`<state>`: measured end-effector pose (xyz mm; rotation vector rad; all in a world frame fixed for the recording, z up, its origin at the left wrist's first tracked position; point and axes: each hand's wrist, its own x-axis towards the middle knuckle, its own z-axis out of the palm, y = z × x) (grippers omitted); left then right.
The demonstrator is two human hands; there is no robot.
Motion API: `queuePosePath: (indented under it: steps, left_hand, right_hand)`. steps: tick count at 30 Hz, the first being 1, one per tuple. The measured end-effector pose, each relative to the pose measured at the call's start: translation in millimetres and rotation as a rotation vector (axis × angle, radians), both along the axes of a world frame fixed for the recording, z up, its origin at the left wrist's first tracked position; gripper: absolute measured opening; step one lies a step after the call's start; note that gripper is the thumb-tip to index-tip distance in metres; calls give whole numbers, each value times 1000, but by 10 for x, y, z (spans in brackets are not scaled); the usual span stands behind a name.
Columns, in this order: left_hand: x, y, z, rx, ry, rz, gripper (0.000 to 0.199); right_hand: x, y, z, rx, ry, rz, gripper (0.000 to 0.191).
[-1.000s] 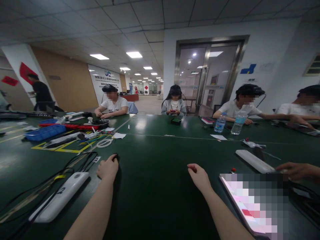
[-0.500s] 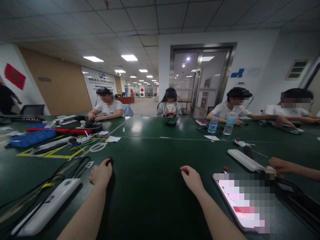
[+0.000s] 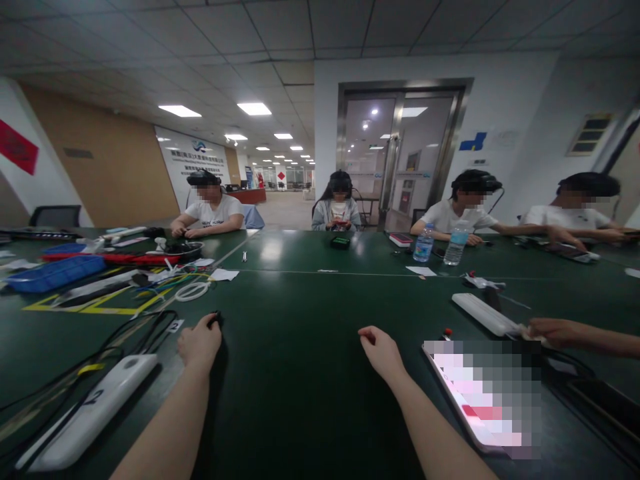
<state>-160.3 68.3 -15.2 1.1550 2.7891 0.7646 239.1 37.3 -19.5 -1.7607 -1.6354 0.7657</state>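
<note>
Well, the left hand (image 3: 200,343) sits half-curled on the green workbench (image 3: 300,300), its fingertips (image 3: 214,323) closed on a small black object (image 3: 217,319). The right hand (image 3: 383,353) is loosely curled, and whether it holds anything I cannot tell. A white power strip (image 3: 85,413) marked 2 lies to the left, a pixelated tablet (image 3: 480,393) to the right, near a co-worker's hand (image 3: 555,332). Farther off are 2 water bottles (image 3: 456,243) and a blue tray (image 3: 55,273).
</note>
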Motion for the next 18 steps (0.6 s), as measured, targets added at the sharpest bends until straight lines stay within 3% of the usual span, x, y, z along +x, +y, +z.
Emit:
queuePosePath:
  steps: [18]
  left_hand:
    - [31, -27, 32, -9, -26, 2, 45]
  right_hand:
    - [-12, -40, 75, -13, 5, 10, 27]
